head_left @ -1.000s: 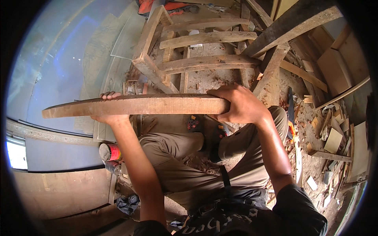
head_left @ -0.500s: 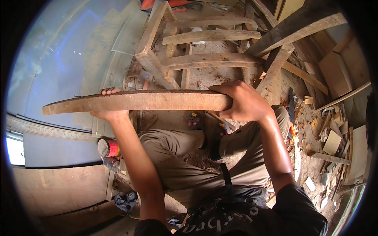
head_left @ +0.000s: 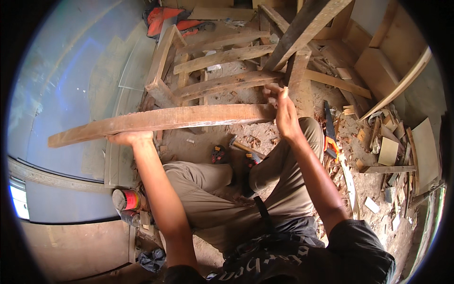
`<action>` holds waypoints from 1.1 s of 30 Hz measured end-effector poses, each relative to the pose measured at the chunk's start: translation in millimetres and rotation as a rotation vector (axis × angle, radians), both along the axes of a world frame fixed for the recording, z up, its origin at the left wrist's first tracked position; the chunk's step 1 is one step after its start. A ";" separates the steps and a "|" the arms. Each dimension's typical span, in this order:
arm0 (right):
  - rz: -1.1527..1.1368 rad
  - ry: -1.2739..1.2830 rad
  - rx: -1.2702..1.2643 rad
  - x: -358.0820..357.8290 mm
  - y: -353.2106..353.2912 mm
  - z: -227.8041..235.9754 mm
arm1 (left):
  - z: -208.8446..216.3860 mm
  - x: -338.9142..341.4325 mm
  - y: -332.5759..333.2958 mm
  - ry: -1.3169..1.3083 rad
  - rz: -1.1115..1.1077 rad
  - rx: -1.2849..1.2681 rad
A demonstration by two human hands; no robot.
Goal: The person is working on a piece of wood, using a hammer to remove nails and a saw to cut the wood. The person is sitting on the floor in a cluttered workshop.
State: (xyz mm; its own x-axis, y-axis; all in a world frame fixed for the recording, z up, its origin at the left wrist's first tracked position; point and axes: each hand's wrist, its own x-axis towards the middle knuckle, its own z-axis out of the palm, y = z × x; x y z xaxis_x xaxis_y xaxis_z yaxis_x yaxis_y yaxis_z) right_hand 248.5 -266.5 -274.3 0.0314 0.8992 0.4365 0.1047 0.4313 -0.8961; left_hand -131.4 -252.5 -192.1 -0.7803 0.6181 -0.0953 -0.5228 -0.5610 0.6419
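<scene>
A long, slightly curved wooden plank (head_left: 189, 118) is held up crosswise over my lap. My left hand (head_left: 130, 137) supports it from below toward its left part, palm up, its fingers mostly hidden behind the wood. At the plank's right end is my right hand (head_left: 284, 113). Its palm side is close to the end face, and its fingers are raised and apart, not wrapped round the wood; whether it touches the end I cannot tell. Just beyond lies a wooden frame (head_left: 161, 92) with several curved slats (head_left: 227, 85).
A hammer (head_left: 246, 147) lies on the floor by my feet. Right of my knee is a handsaw (head_left: 329, 128) with an orange handle, near wood scraps (head_left: 388, 151). A can (head_left: 125, 199) stands at left by a blue-grey panel (head_left: 61, 104). A thick beam (head_left: 302, 35) slants over the frame.
My right hand has loosened from the plank's right end and its fingers have lifted. The plank has tilted, showing more of its broad face. The view has shifted slightly.
</scene>
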 end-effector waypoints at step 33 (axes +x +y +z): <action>-0.095 0.405 -0.299 -18.4 -49.0 22.3 | -31.1 -29.9 5.1 -0.243 -0.601 0.747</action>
